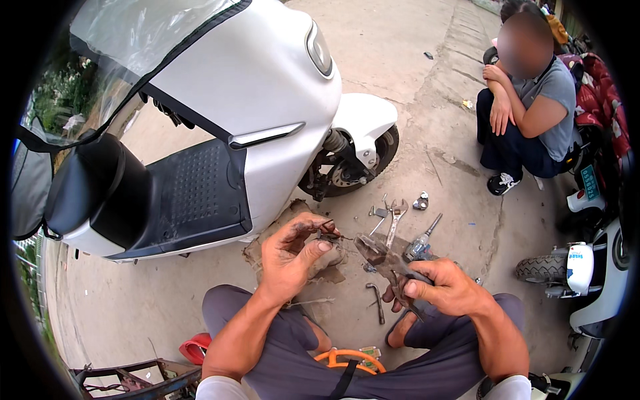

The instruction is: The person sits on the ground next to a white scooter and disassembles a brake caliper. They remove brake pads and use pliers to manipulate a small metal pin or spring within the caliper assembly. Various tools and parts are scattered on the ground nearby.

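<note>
My left hand pinches a small dark metal piece with thin wire-like ends, held up in front of me. My right hand is closed on large dark, worn pliers, their head pointing toward the left hand, close to the piece. On the concrete beyond them lie an adjustable wrench, a tool with a blue body, a small metal fitting and small bits of hardware. An L-shaped wrench lies below, between my feet.
A white scooter stands ahead-left, dark cardboard beside it. A person squats at upper right, arms crossed on the knees, beside parked two-wheelers. I sit on an orange-framed seat; a red object is at lower left.
</note>
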Motion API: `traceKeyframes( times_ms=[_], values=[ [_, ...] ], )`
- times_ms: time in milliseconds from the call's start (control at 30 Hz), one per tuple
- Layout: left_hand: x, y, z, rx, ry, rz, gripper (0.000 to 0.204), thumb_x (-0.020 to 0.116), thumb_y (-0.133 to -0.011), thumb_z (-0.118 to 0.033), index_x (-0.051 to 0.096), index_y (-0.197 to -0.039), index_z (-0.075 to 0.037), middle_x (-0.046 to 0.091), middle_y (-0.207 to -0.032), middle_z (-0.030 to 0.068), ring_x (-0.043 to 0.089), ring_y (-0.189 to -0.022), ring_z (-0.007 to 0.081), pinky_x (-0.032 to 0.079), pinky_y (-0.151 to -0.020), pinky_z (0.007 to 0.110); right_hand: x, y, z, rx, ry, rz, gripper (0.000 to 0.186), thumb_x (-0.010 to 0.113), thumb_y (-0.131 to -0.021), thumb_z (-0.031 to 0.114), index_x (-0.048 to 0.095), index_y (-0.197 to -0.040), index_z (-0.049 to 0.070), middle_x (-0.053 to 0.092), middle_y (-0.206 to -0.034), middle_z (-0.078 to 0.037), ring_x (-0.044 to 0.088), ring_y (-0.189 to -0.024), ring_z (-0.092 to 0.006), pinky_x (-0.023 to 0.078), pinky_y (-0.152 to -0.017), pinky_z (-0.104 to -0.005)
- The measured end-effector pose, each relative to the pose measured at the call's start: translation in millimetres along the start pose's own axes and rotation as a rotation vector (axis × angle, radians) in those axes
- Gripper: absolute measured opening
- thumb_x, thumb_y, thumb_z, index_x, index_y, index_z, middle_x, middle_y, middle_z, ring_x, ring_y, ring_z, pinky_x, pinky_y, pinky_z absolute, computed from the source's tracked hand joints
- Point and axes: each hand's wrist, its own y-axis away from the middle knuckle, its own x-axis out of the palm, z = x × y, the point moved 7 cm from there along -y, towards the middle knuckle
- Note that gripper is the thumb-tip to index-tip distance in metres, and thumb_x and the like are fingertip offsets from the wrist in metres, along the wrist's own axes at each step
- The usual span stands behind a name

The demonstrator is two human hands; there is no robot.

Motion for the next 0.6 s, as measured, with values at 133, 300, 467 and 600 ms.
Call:
traceKeyframes(
  times_ms=[133,300,467,600],
  values=[
    [-15.9,3.6,22.2,-0.187,0.11,-0.114,0.031,0.074,-0.092,-0.01,0.065,-0.118,0.004,0.068,-0.111,0.0074,0.062,-0.101,0.0139,0.05,-0.093,0.031,8.2,-5.5,-2.9,0.075,-0.188,0.051,0.034,0.056,-0.105,0.027,0.067,-0.112,-0.004,0.073,-0.101,-0.01,0.069,-0.087,-0.0159,0.056,-0.078,-0.0319],
    [-11.3,-1.0,31.5,-0.28,0.182,-0.121,0.034,0.076,-0.091,-0.013,0.066,-0.119,0.004,0.068,-0.112,0.0061,0.061,-0.102,0.0127,0.048,-0.095,0.029,6.0,-1.6,-9.3,0.13,-0.305,0.095,0.038,0.054,-0.106,0.032,0.064,-0.116,-0.003,0.072,-0.107,-0.013,0.071,-0.092,-0.0193,0.058,-0.078,-0.033],
    [-10.8,0.3,30.1,-0.279,0.167,-0.104,0.034,0.076,-0.092,-0.014,0.066,-0.119,0.004,0.069,-0.114,0.0067,0.061,-0.103,0.0123,0.048,-0.095,0.029,11.2,-2.8,-17.4,0.225,-0.368,0.103,0.049,0.054,-0.104,0.043,0.062,-0.116,-0.004,0.072,-0.108,-0.015,0.073,-0.092,-0.0218,0.063,-0.061,-0.0359],
    [-6.6,0.5,16.8,-0.227,0.035,-0.069,0.032,0.074,-0.093,-0.009,0.065,-0.119,0.005,0.068,-0.115,0.0081,0.061,-0.107,0.0132,0.05,-0.096,0.029,12.5,-3.9,-21.7,0.247,-0.394,0.119,0.05,0.055,-0.103,0.045,0.063,-0.115,-0.004,0.072,-0.107,-0.016,0.073,-0.09,-0.0222,0.064,-0.059,-0.0367]
  ],
)
